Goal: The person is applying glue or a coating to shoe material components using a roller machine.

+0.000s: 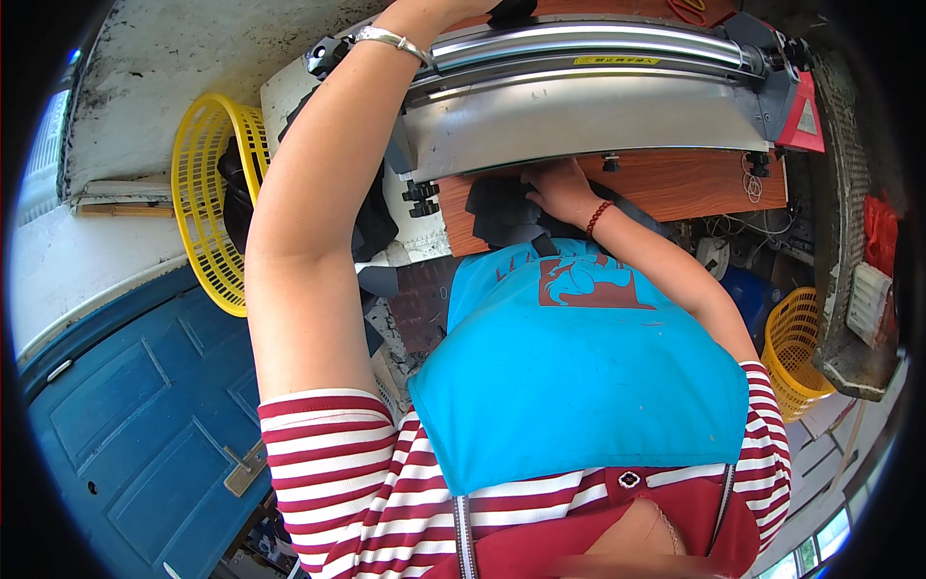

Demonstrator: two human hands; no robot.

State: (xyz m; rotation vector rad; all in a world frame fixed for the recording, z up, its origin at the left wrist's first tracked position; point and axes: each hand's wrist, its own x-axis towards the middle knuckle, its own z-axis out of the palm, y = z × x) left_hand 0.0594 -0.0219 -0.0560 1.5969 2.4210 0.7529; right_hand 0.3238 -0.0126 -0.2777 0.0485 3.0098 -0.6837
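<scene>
The left hand (463, 7) reaches to the far side of the roller machine (579, 114), cut off by the view's edge; its grip cannot be told. The right hand (562, 191) touches dark sheets (502, 214) at the machine's near edge, its grip unclear.

left hand (461, 7) cropped, right fingers (541, 179) perhaps obscured
</scene>
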